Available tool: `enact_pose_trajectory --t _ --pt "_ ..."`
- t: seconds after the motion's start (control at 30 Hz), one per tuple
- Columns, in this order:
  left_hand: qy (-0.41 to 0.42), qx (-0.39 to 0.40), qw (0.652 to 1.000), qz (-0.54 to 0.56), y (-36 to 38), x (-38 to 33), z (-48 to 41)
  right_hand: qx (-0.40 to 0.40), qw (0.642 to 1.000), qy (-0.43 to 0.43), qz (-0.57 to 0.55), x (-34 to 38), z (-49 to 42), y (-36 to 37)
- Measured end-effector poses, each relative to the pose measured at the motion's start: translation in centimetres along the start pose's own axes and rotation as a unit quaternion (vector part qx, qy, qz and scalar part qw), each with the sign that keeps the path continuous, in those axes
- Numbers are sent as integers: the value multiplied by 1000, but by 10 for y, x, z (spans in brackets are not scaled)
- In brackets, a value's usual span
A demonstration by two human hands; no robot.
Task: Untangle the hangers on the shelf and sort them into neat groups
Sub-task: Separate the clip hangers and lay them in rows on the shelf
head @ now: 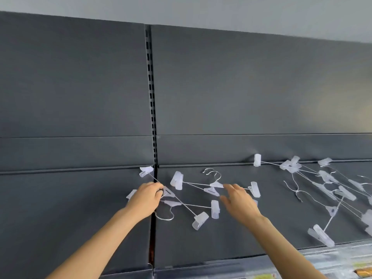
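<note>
My left hand pinches the middle of one clip hanger on the shelf. My right hand is spread open, fingertips at two paired hangers between my hands. The tangled hangers lie beyond my right hand.

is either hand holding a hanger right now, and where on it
The left hand pinches a clip hanger by its middle, at the triangular centre piece. The right hand is open over other hangers, holding nothing.
</note>
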State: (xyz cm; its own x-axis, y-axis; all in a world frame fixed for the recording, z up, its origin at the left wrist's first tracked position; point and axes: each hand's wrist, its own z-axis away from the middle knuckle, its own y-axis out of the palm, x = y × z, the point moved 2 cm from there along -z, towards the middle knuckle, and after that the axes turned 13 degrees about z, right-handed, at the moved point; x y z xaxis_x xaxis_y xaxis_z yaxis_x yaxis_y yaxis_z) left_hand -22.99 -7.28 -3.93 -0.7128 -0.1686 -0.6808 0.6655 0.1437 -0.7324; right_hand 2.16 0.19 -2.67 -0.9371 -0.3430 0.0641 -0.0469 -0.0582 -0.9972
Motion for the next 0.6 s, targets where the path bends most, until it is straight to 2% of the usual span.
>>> enact_pose_trajectory --t 0.1,0.23,0.3,0.5,0.6 --pt "-27 10 999 -40 -11 14 1 -1 1000 -12 28 -1 -18 7" --pt "-39 86 989 -112 -19 32 0 21 998 -5 52 2 -35 22" --pt "-43 99 987 -120 -19 38 1 10 999 -6 49 6 -39 27" --pt "-45 67 994 -77 -26 47 3 5 999 -18 -34 33 -44 30" --pt "-9 23 998 -60 -32 40 -6 1 997 -29 -66 41 -46 26"
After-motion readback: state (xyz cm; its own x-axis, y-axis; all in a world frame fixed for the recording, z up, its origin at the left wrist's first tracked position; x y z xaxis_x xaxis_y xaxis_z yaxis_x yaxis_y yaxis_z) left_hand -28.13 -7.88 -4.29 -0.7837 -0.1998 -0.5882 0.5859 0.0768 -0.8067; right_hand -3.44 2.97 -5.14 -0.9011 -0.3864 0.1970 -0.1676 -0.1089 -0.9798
